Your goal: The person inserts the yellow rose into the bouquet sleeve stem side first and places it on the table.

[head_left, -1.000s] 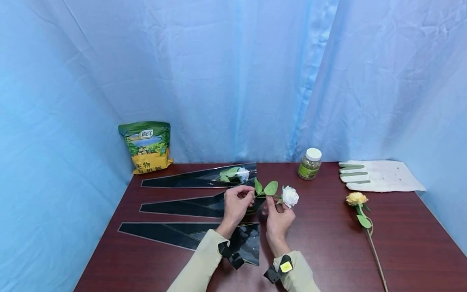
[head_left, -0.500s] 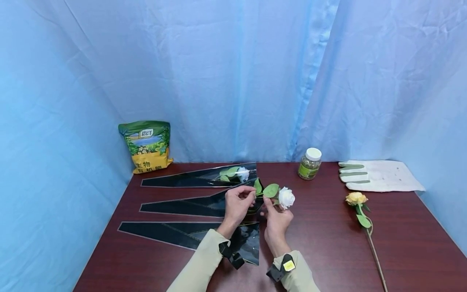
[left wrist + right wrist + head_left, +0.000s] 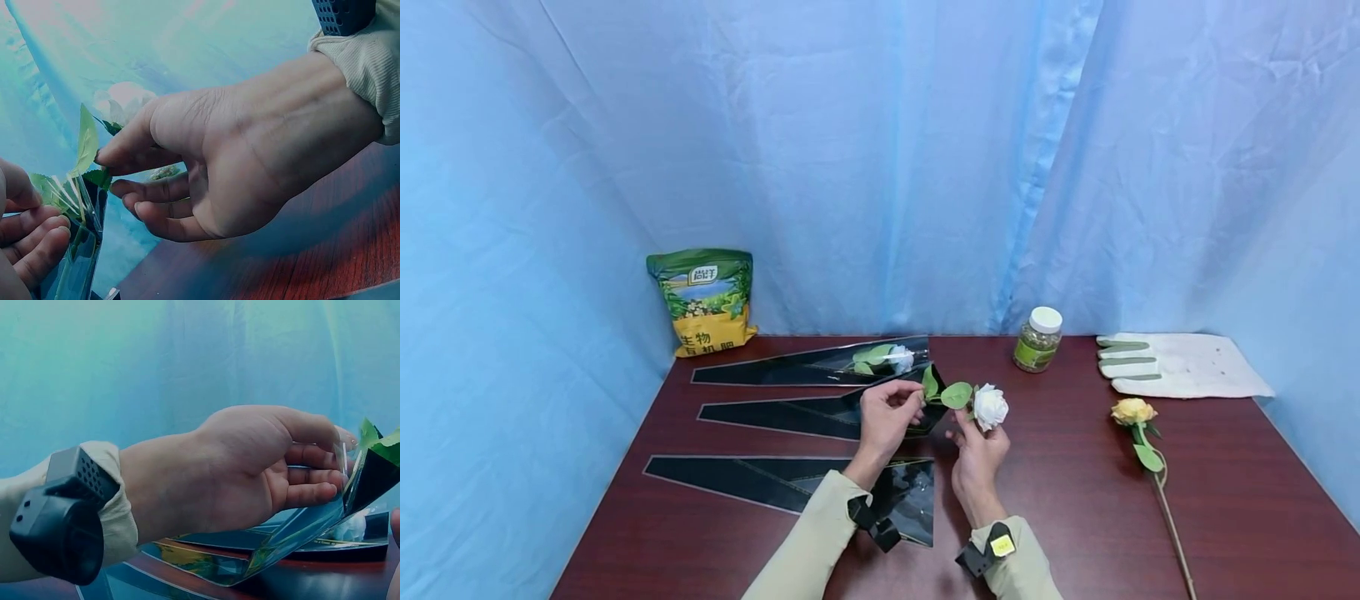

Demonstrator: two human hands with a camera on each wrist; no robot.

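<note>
In the head view, we see two hands at work above a dark red table. The left hand pinches the right end of the middle wrapping sleeve. The white rose has its bloom outside, to the right of this opening, while its leaves stand at the mouth. The right hand is just beneath the bloom; whether it clamps the stem, we cannot tell. On the far side lies a sleeve with a pale rose inside, and on the near side a third sleeve. At far left stands a fertilizer bag; toward far right we find a white-lidded jar, then a glove, and nearer a yellow rose.

In the left wrist view, we notice the thumb and forefinger of the right hand close together beside a green leaf, with the white rose partly hidden behind.

In the right wrist view, the left hand keeps clear film between its thumb and bent fingers.
</note>
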